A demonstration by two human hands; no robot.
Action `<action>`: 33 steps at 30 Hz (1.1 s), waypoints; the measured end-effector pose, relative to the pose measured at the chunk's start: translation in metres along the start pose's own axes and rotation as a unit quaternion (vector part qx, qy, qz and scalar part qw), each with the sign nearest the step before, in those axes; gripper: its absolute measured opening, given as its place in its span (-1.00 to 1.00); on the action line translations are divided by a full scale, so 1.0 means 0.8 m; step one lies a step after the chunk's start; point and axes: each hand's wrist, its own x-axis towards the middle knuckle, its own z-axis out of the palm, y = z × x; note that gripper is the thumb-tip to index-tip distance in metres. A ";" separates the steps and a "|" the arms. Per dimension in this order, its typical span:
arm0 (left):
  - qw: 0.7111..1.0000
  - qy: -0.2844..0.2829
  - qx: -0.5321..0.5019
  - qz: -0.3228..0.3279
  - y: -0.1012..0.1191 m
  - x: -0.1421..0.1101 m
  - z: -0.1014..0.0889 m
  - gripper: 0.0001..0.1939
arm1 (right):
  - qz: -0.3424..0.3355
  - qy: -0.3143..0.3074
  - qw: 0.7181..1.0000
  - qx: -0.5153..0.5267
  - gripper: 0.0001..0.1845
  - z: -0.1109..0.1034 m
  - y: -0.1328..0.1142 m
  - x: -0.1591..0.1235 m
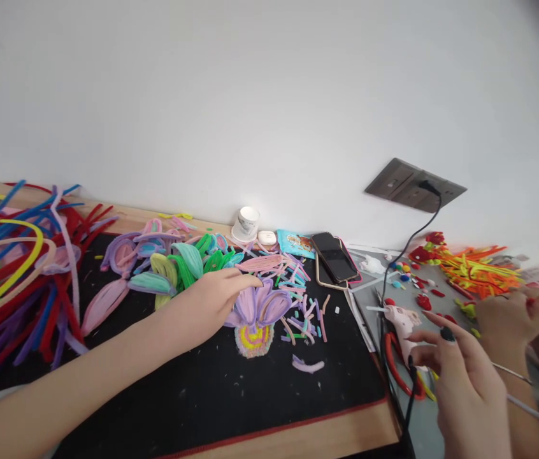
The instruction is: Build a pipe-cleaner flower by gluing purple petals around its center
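My left hand reaches across the black mat, its fingers closed at the upper left petals of a purple pipe-cleaner flower. A round speckled piece with pink and yellow bands lies at the flower's lower end. Some of my left fingertips are hidden behind the petals. On the right, my right hand hovers beside a white glue gun, fingers apart. A black cord runs close to its fingertips; I cannot tell whether they touch. Several pastel and green pipe-cleaner petals lie beyond my left hand.
Long pipe cleaners pile up at left. Cut pieces scatter right of the flower. A white cup, a blue packet and a phone stand along the wall. Red-handled pliers and another person's hands are at right.
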 end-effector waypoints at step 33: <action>0.997 -0.005 0.068 0.046 -0.013 0.006 0.027 -0.87 | 0.035 -0.023 0.996 0.079 -0.63 0.033 -0.020 -0.030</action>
